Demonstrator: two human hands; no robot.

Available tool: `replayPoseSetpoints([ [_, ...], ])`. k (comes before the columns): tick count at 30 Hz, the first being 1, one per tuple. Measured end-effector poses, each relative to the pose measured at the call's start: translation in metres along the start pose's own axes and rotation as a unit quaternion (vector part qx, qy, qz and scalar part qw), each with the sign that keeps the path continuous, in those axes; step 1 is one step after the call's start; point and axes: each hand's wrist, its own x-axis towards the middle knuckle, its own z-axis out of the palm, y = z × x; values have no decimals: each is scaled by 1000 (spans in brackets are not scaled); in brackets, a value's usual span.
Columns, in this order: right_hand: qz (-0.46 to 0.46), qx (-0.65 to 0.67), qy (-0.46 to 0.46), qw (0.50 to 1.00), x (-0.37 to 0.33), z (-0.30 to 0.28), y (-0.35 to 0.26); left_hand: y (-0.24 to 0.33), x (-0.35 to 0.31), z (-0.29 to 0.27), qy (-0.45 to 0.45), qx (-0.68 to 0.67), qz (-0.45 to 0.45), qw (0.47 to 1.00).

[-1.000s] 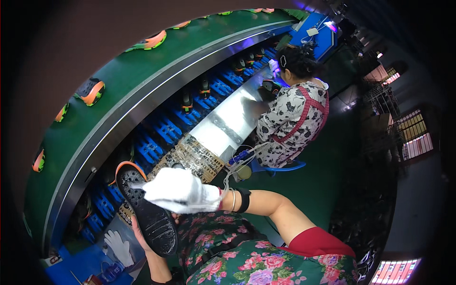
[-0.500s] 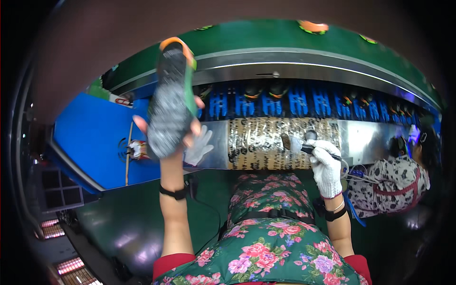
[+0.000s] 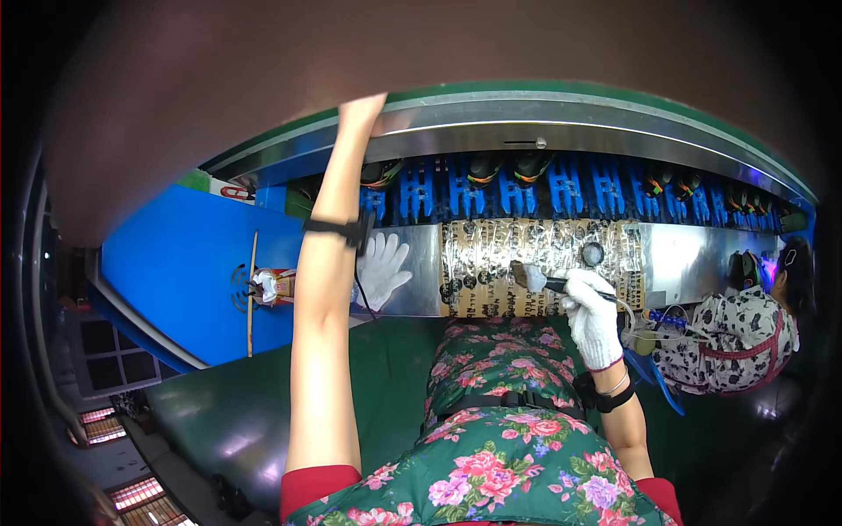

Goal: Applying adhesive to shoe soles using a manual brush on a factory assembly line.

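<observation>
My left arm stretches far forward over the metal edge of the machine. Only the wrist and back part of my bare left hand show, and a dark blur along the top hides the fingers. Any shoe there is hidden too. My right hand, in a white knit glove, is closed round the black handle of a brush with pale bristles. The brush is held above a work surface covered with printed brown paper and clear film. A small round cup stands on that covering, just beyond my right hand.
A white glove lies on the metal ledge beside my left forearm. Blue racks run along the back, some bearing dark shoes. On the blue panel at left lies a thin stick. Another person sits at far right.
My left hand has carried the shoe forward from the near left, and the shoe has gone out of sight. My right hand still holds the brush, slightly lower, and the cup is now uncovered.
</observation>
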Motion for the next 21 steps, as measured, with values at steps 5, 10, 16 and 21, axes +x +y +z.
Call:
replayPoseSetpoints([
  [5,-5,26,4,1000,-1,-9,-5,7,16,15,36,34,37,998],
  [10,11,81,7,997,-3,-27,-17,52,-106,-36,116,-272,-26,955],
  [16,21,129,-28,991,-13,-20,-48,104,-238,-38,91,-458,-234,853],
  [21,-5,116,-132,984,-29,21,-80,113,-262,-17,-194,-703,-464,503],
])
